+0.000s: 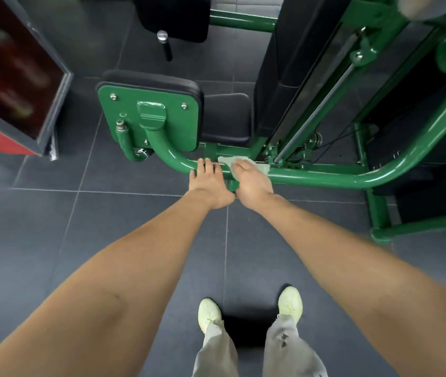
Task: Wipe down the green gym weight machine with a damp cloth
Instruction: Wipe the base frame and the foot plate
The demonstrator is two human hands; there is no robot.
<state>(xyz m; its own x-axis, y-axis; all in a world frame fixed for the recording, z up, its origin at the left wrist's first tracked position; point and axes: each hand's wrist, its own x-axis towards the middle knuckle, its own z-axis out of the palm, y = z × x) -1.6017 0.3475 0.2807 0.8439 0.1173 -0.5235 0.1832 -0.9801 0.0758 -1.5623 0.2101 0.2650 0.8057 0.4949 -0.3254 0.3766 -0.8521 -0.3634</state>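
Note:
The green weight machine has a low horizontal frame tube running across the middle of the head view, with a black-padded seat on a green back plate to its left. My right hand presses a pale green cloth onto the tube; how its fingers lie on the cloth is hidden. Just left of it, my left hand rests on the same tube with straight fingers, holding nothing.
A dark weight stack and guide rods rise behind the tube at the right. A green floor foot sticks out at the right. A red-and-grey cabinet stands at the left. My feet are on dark floor tiles.

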